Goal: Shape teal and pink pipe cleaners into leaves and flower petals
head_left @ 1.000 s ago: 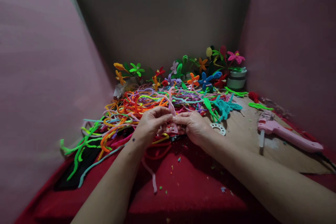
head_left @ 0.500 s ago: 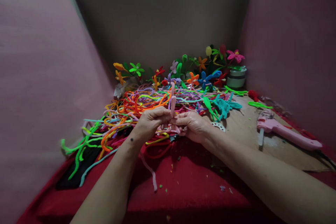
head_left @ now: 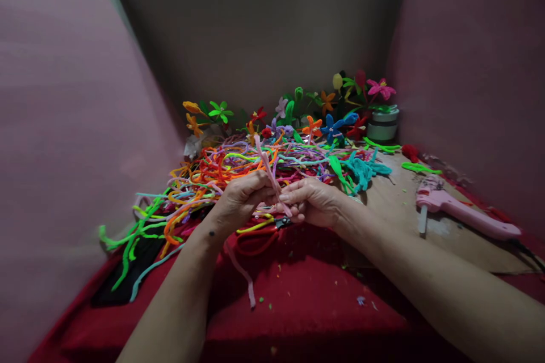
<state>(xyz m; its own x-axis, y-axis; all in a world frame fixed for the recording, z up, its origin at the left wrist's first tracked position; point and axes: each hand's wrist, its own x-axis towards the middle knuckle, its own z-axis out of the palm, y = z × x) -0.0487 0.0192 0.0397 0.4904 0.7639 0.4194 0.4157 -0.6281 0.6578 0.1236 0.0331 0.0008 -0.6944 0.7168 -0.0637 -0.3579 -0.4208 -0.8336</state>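
Pink pipe cleaners (head_left: 266, 163) are pinched between my two hands, leaning up to the left, with a lower end poking out below the fingers. My left hand (head_left: 247, 193) closes on them from the left. My right hand (head_left: 313, 199) grips them from the right, thumb and forefinger together, close to the left fingertips. Just below the hands lie pliers with yellow and red handles (head_left: 258, 227). A loose pink pipe cleaner (head_left: 242, 272) hangs down the red cloth (head_left: 298, 295) under my left wrist.
Behind the hands spreads a tangled pile of coloured pipe cleaners (head_left: 221, 164). Fuzzy flowers (head_left: 332, 127) and a pale pot (head_left: 382, 125) stand at the back. On the right, a pink glue gun (head_left: 464, 212) rests on cardboard (head_left: 383, 204). A black flat object (head_left: 110, 283) lies left.
The held pink pipe cleaners have tilted from upright to leaning left. The right fingers have shifted slightly, and more of the pliers shows below them.
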